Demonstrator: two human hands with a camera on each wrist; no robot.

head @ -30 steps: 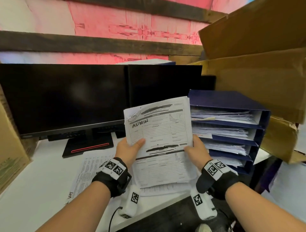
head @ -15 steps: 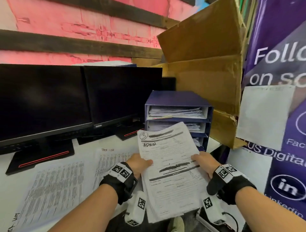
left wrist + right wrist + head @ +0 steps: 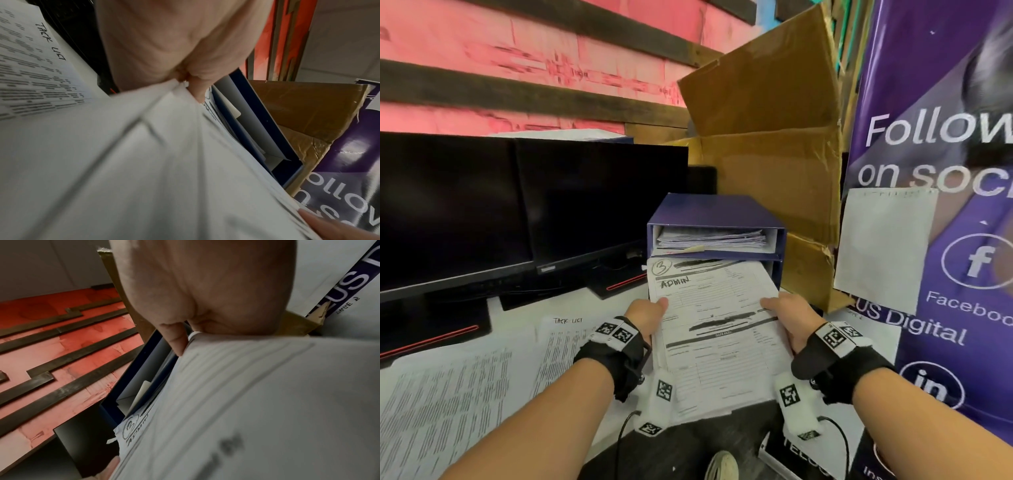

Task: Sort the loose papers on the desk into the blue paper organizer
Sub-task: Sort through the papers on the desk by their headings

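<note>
A stack of white forms [image 3: 717, 329], marked "3" and "ADMIN" at the top, is held by both side edges. My left hand [image 3: 649, 313] pinches its left edge, thumb on top. My right hand [image 3: 786, 315] grips the right edge the same way. The stack's far end sits at the mouth of the second slot of the blue paper organizer [image 3: 714, 214], under the top slot filled with papers. In the left wrist view the left thumb [image 3: 197, 91] presses the forms [image 3: 144, 162] beside the organizer [image 3: 267, 129]. In the right wrist view the forms [image 3: 257, 402] meet the organizer [image 3: 133, 378].
Two dark monitors [image 3: 517, 212] stand at the back left of the white desk [image 3: 517, 318]. Printed lists [image 3: 448, 404] lie on the desk at left. An open cardboard box [image 3: 763, 144] sits behind the organizer. A purple banner [image 3: 945, 171] hangs at the right.
The view has swung right and both hands carried the forms forward and flatter, from upright in front of the monitors to the mouth of the organizer's second slot.
</note>
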